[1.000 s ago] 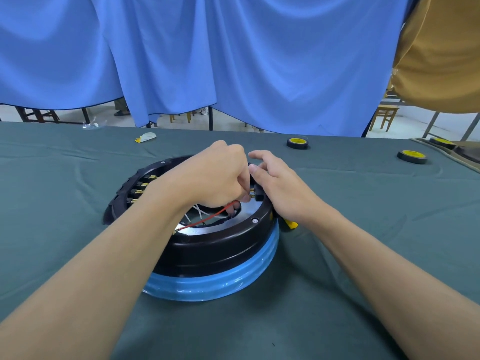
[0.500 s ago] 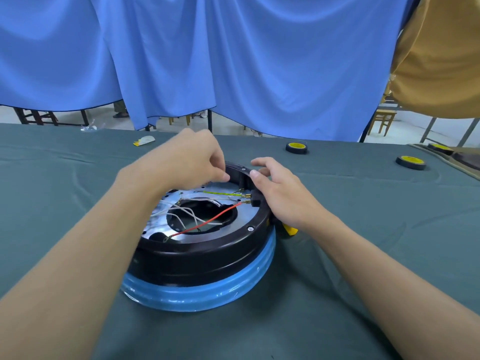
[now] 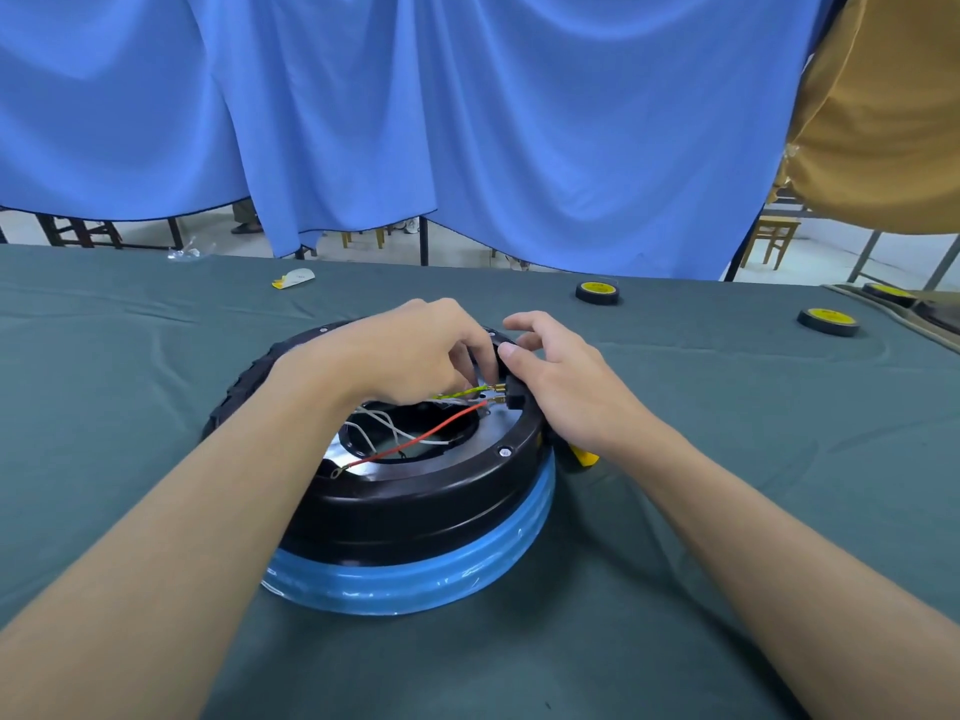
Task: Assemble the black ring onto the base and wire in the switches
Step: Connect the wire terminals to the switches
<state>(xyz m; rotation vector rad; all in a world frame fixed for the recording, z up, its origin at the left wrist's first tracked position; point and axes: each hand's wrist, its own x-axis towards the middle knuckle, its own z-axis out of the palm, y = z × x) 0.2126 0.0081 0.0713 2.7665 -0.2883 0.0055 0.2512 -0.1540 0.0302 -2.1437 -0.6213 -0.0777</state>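
**Ring [image 3: 426, 506] on base [image 3: 415, 579]: wiring at the switch [image 3: 515, 397]**

A table [image 3: 727, 459] under dark green cloth fills the foreground. A blue curtain [image 3: 467, 122] hangs behind it, with a tan cloth [image 3: 883, 122] at the right edge.

1. Position. The black ring sits on top of the blue base, near the middle of the table. The switch is a small black block on the inner wall of the ring, on its right side.
2. Wiring. A yellow-green wire [image 3: 460, 393] and a red wire [image 3: 415, 443] both end in brass terminals at the switch. The far end of the red wire is a loose eyelet lying on the metal plate [image 3: 337, 452] inside the ring. White wires [image 3: 384, 426] rise from the centre opening.
3. Left hand [image 3: 410, 356]. The fingers curl downward and pinch the yellow-green wire just beside its terminal.
4. Right hand [image 3: 571, 397]. It grasps the ring at the switch, thumb on the top face and fingers curled over the outer side.
5. Other items. Three black discs with yellow labels lie on the right of the table: [image 3: 597, 292], [image 3: 828, 321] and [image 3: 888, 293]. Their print is too small to read. A yellow-and-white scrap [image 3: 293, 278] lies far left.
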